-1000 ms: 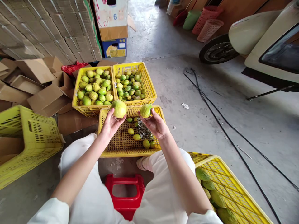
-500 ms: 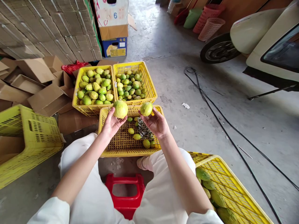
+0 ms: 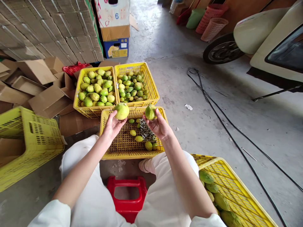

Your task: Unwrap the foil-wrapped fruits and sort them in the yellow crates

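The left hand's grip holds a large yellow-green fruit; the right hand's grip holds a smaller fruit. Both are above the middle crate, where a few limes lie near crumpled wrap. Two filled crates stand side by side just beyond. The floor is scuffed grey concrete, with a black cable on the right. Cartons lie left; a pale scooter stands far right. A white box, far, reads "6"; the blue box below has a yellow label, too small to read.
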Available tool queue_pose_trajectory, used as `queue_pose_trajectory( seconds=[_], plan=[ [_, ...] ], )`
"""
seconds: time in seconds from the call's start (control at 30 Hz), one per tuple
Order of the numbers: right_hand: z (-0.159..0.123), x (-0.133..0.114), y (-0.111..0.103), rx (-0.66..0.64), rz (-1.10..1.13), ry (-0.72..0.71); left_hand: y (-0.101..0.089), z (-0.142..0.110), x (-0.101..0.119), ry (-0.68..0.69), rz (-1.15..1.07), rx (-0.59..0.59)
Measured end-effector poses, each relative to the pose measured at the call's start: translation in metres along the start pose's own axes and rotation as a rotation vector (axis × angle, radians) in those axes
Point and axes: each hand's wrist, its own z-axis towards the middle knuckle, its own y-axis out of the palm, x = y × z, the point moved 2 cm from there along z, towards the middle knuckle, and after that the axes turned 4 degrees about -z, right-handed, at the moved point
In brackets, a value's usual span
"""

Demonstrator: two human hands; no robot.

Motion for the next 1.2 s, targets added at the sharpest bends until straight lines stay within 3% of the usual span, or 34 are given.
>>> queue_pose_trajectory(
  seconds=[0.4, 0.8, 1.03, 1.2],
  plan=[
    [0.0022, -0.0024, -0.0023, -0.024, 0.012, -0.098, 0.0056, -0.0035, 0.0035, 0.000, -0.042, 0.062],
    [-0.0009, -0.0016, 0.0002, -0.027, 0.023, -0.080, 0.0052, -0.0033, 0.0061, 0.042, -0.039, 0.111],
    [-0.0011, -0.0055, 0.0007, -0.036, 0.187, -0.066, 0.0028, -0.0037, 0.0044, -0.021, -0.012, 0.039],
    [0.0005, -0.0069, -0.0015, -0.006, 0.202, -0.136, 0.0051, -0.0052, 0.0034, -0.027, 0.004, 0.033]
  ],
)
